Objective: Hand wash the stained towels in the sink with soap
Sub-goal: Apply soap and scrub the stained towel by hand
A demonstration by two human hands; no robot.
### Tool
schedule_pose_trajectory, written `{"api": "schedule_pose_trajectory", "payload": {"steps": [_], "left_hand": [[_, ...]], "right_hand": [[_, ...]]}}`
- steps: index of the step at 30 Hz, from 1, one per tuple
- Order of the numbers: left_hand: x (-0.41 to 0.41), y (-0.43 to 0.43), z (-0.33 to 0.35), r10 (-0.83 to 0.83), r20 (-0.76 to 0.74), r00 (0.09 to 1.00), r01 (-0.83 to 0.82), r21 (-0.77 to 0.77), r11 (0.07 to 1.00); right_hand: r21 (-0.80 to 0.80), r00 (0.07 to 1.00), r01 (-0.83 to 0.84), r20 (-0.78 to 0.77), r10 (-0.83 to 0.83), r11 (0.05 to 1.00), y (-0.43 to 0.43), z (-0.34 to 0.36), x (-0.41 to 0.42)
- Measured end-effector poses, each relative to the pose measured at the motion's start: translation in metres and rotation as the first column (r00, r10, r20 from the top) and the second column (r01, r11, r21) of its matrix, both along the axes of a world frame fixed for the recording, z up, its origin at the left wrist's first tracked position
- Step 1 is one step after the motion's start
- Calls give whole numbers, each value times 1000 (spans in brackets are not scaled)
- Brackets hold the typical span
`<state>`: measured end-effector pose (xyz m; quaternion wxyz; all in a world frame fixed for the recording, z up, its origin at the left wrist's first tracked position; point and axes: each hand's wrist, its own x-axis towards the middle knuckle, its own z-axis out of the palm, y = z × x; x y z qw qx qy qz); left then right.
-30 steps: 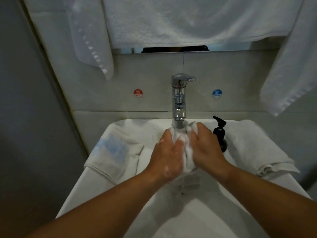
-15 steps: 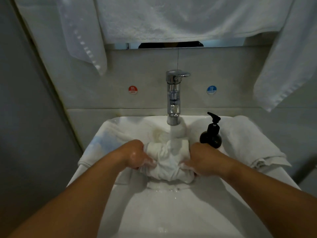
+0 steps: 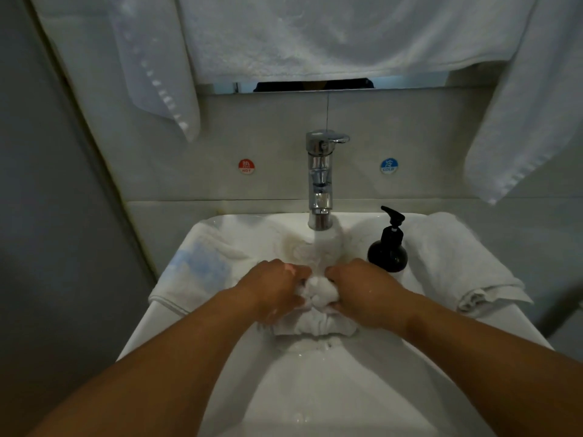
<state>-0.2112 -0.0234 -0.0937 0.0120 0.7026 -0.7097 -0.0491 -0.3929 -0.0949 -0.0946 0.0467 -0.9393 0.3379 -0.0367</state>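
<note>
Both hands (image 3: 318, 293) grip bunched towel (image 3: 317, 323), knuckles up.

both hands (image 3: 318, 294) gripping towel (image 3: 317, 321), tap (image 3: 320, 181) running

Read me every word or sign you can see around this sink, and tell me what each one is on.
"HOT", below a blurred character: red sticker on the wall.
"COLD", below a blurred character: blue sticker on the wall.
No readable label on the soap bottle.
</note>
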Motion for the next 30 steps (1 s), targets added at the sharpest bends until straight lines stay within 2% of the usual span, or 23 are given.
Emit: {"api": "schedule_pose_trajectory", "payload": {"steps": [1, 3, 5, 6, 7, 8, 9, 10, 11, 12, 14, 16, 18, 20, 22, 23, 25, 27, 30], "left_hand": [[1, 2, 4, -13, -38, 999, 12, -11, 1000], [6, 9, 16, -28, -223, 974, 34, 24, 999], [11, 17, 30, -55, -358, 932, 80, 55, 995], [11, 19, 36, -69, -363, 929, 99, 65, 993], [10, 21, 38, -76, -338, 938, 107, 74, 991], [8, 22, 38, -87, -291, 953, 114, 76, 991], [6, 23, 36, -103, -231, 967, 121, 63, 991], [3, 22, 29, -116, -171, 978, 124, 36, 992], [-1, 23, 21, -112, -124, 986, 111, -9, 994], [-4, 24, 11, -89, -74, 993, 84, -61, 995], [-11, 28, -5, -56, 85, 995, 68, -140, 988], [-14, 31, -18, -126, 154, 980, 137, -64, 988], [-14, 33, -16, -193, 39, 980, 190, 85, 978], [-12, 32, -7, -148, -103, 984, 166, 205, 965], [-8, 26, -9, -66, -195, 979, 100, 173, 980], [-7, 24, -11, -38, -179, 983, 68, 162, 984], [-8, 21, -21, -5, -68, 998, 19, 203, 979], [-13, 17, -32, 1, 54, 999, -12, 197, 980], [-16, 12, -38, -66, 66, 996, 58, 123, 991]], "right_hand": [[64, 998, -7, 57, 4, 998, -3, 3, -3], [293, 983, -28, 180, -26, 956, -9, 15, -12], [633, 945, -78, 294, -146, 771, -8, 28, -22], [724, 939, -87, 290, -187, 684, -4, 33, -25], [718, 948, -78, 268, -171, 691, -2, 36, -25], [591, 974, -63, 211, -79, 804, -1, 36, -24], [387, 992, -67, 121, 21, 919, -2, 33, -22], [140, 996, -83, 33, 80, 987, -1, 25, -20], [-75, 992, -126, -14, 125, 989, 1, 15, -19], [-222, 982, -190, -41, 186, 956, 3, 3, -19], [-317, 964, -264, -78, 253, 911, 9, -15, -22], [-240, 946, -320, -139, 294, 917, 11, -22, -29], [10, 942, -301, -155, 299, 954, 11, -13, -35], [110, 946, -269, -154, 284, 957, 9, -1, -35], [164, 966, -224, -97, 241, 961, 4, 0, -30], [207, 972, -198, -88, 219, 958, 2, -4, -27], [210, 959, -186, -175, 224, 960, 1, -17, -21], [124, 947, -205, -226, 228, 971, 1, -28, -17], [100, 961, -190, -184, 206, 977, -2, -33, -13]]}}
